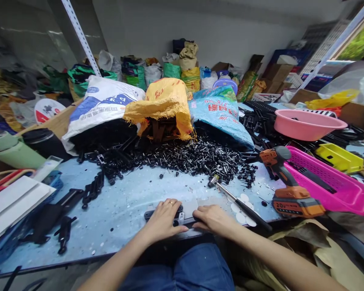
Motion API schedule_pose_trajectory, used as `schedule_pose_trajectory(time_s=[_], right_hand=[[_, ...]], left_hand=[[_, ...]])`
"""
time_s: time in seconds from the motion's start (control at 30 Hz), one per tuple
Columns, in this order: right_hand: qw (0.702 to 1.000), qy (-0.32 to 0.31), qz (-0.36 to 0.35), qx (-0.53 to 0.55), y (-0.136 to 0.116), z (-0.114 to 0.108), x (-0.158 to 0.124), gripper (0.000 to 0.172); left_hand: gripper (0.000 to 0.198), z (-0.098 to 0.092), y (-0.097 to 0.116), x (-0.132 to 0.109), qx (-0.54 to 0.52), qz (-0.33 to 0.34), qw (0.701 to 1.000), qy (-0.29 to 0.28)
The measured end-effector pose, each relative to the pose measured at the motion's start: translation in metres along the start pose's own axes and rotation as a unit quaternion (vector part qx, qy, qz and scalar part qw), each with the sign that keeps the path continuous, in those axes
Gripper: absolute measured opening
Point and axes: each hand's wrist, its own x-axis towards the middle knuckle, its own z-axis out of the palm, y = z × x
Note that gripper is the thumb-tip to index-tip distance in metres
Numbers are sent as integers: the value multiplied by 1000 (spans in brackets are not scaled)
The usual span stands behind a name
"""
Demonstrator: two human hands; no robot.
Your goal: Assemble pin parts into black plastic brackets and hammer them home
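At the table's near edge, a long black bar-shaped part (149, 215) lies crosswise, with a light grey piece (181, 218) near its middle. My left hand (165, 218) is closed over the left portion, fingers on top and thumb along the near side. My right hand (214, 219) has its fingers curled at the right end; its fingertips hide that end. A hammer (236, 200) rests just beyond my right hand, its black handle pointing toward me. White round discs (243, 218) lie partly under the handle. Beyond my hands spreads a heap of black-headed screws (197, 157).
White (106, 101), yellow (166, 97) and blue (218, 111) sacks spill black parts at the back. An orange cordless drill (299, 200), pink basket (348, 194) and pink basin (309, 123) stand right. Black parts (53, 214) and a green bottle (15, 149) are left.
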Motion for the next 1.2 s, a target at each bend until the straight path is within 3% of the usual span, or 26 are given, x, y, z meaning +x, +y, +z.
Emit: schedule_pose_trajectory(time_s=[0.3, 0.63, 0.73, 0.87, 0.97, 1.07, 1.2], right_hand=[[993, 63, 1, -101, -25, -32, -4, 22], [988, 55, -33, -139, -26, -53, 0, 20], [988, 54, -36, -143, -26, -56, 4, 22], [985, 64, -34, -153, -18, -56, 10, 22], [986, 51, -73, -139, -3, -46, 12, 29], [995, 30, -49, -82, 16, -34, 15, 34], [997, 76, 1, -22, 30, -32, 46, 32]], left_hand=[[56, 13, -12, -9, 8, 44, 986, 164], [45, 16, -17, -11, 2, 116, 957, 266], [38, 18, -18, -10, -5, 129, 953, 273], [36, 20, -18, -9, -7, 93, 956, 280], [39, 16, -12, -5, -7, 42, 982, 186], [46, 2, -14, 10, -4, -1, 995, 96], [32, -26, -43, 54, 18, -148, 977, 149]])
